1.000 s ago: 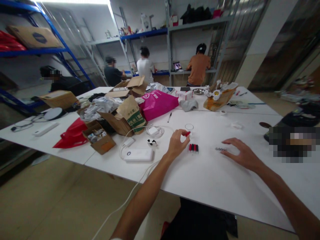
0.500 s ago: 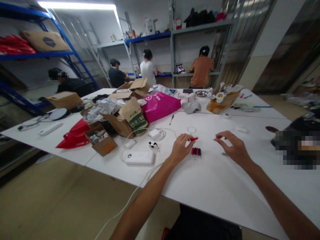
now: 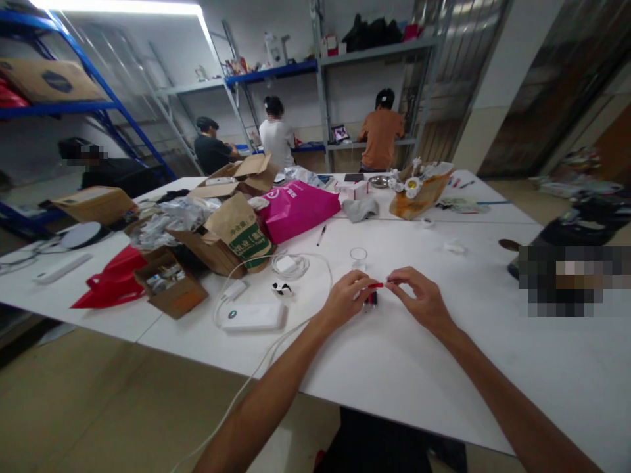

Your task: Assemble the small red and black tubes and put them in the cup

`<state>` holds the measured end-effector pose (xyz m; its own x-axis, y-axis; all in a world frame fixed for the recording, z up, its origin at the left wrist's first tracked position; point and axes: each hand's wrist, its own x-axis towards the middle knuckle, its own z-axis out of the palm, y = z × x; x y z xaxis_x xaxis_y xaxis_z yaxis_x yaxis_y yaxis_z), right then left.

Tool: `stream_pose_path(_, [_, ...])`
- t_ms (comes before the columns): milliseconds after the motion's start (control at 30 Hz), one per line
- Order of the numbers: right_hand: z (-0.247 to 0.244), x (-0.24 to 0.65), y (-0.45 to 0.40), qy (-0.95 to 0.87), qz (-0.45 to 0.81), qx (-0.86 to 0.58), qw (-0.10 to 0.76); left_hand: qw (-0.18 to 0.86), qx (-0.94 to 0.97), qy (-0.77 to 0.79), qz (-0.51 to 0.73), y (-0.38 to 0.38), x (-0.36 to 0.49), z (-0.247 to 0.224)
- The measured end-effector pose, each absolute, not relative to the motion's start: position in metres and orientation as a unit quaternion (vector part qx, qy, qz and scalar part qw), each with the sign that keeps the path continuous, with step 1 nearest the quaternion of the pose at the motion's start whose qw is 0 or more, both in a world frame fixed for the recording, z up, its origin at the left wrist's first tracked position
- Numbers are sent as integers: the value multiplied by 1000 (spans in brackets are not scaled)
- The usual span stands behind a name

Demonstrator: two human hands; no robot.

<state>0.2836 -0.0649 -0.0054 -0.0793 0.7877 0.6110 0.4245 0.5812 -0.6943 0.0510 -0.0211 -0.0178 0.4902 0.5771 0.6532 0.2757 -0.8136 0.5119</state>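
Above the white table, my left hand pinches a small red cylinder that points to the right. My right hand is closed in a pinch at the right end of this cylinder. Whatever lies between its fingertips is too small to make out. Just below the fingers, several small red and black cylinders stand close together on the table, partly hidden by my left hand. A clear round ring or glass-like piece sits behind my hands.
On the left are a white power bank-like box, a coiled white cable and an open small carton. Farther back lie a magenta bag, a paper bag and a pen. Several people sit near the shelves.
My right hand has moved left to meet the red cylinder in my left hand; before, the two hands were apart. The view has turned slightly to the right.
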Motion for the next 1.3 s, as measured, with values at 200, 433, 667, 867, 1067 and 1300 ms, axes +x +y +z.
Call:
stream_pose_path(200, [-3, 281, -64, -727, 171, -413, 521, 210, 842, 239, 436, -22, 49, -20])
stream_pose_path(433, [-9, 283, -62, -732, 163, -420, 510, 257, 820, 269, 435, -25, 53, -17])
stream_pose_path(667, [-14, 278, -62, -703, 190, -435, 529, 338, 809, 282, 389, -33, 53, -11])
stream_pose_path(867, [-16, 280, -62, -685, 256, -413, 544, 351, 811, 311, 350, -33, 51, -9])
stream_pose_path(1067, [-14, 283, -62, -684, 272, -400, 546, 344, 819, 309, 340, -31, 49, -10])
stream_pose_path(1300, [-17, 285, -63, -664, 328, -453, 496, 308, 841, 273, 352, -28, 46, -14])
